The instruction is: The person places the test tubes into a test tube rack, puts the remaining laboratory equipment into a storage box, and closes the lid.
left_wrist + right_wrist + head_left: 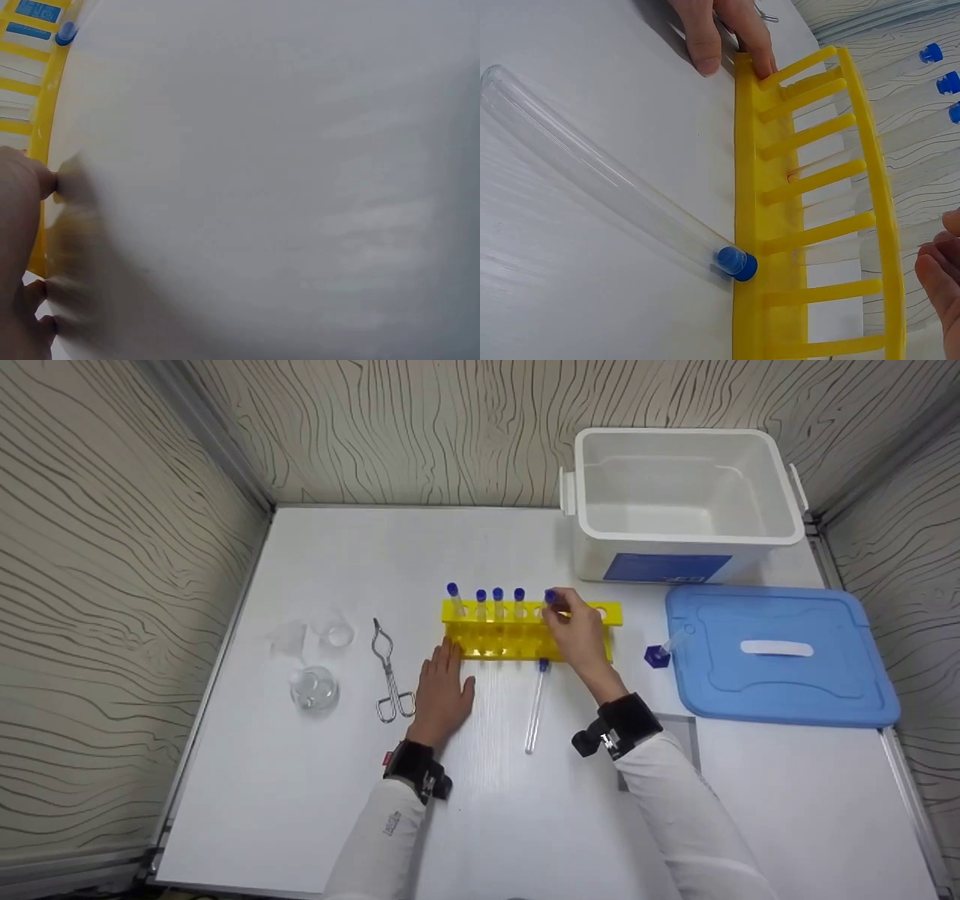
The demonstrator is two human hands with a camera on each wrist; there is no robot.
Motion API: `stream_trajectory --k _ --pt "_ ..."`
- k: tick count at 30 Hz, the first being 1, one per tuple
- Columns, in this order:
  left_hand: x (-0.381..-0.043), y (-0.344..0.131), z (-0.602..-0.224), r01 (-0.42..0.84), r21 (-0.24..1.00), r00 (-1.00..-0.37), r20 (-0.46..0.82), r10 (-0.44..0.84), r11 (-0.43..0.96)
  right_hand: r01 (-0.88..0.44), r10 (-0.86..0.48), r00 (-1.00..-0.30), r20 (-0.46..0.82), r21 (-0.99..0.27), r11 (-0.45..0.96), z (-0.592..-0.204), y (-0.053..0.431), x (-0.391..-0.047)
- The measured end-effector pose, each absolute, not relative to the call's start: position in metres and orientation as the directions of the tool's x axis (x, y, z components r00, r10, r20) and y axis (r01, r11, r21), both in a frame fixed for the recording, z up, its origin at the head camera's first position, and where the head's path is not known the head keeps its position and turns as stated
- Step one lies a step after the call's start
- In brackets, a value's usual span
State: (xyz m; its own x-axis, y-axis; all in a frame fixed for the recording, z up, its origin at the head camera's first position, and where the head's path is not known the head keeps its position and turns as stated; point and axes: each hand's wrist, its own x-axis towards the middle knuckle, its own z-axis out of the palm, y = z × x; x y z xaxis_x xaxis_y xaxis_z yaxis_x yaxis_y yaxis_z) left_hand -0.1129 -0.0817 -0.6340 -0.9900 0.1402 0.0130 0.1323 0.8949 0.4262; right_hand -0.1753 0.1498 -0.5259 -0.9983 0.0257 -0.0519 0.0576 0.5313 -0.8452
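A yellow test tube rack (529, 651) stands mid-table, several blue-capped test tubes (498, 604) upright in it and the leftmost one tilted. My right hand (581, 637) pinches a blue-capped test tube (550, 598) near its cap, over the right half of the rack. In the right wrist view the lower part of this tube (832, 252) passes down between the rack's bars. My left hand (442, 690) lies with extended fingers at the rack's front left corner, fingertips on its base (744, 142). Another capped test tube (535, 712) lies on the table, its cap against the rack's front edge.
Metal tongs (388, 675) and clear glassware (315, 690) are left of my left hand. To the right lie a blue lid (780, 682) and a clear cylinder with a dark blue hexagonal base (658, 657). A white bin (675, 525) stands behind.
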Motion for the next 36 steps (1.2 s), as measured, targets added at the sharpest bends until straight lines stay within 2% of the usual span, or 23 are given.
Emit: stream_trajectory --k 11,24,36 --pt "-0.113 -0.082 -0.632 0.132 0.411 -0.990 0.003 0.143 0.902 0.083 0.062 -0.996 -0.060 -0.849 0.522 -0.524 0.151 -0.169" --pt "-0.112 -0.082 -0.632 0.124 0.425 -0.991 0.009 0.132 0.897 0.017 0.111 -0.993 0.032 -0.910 0.414 -0.512 0.164 -0.143" --pt "-0.112 -0.082 -0.632 0.132 0.422 -0.990 0.008 0.141 0.897 -0.032 0.087 -0.993 0.083 -0.882 0.471 -0.523 0.171 -0.114"
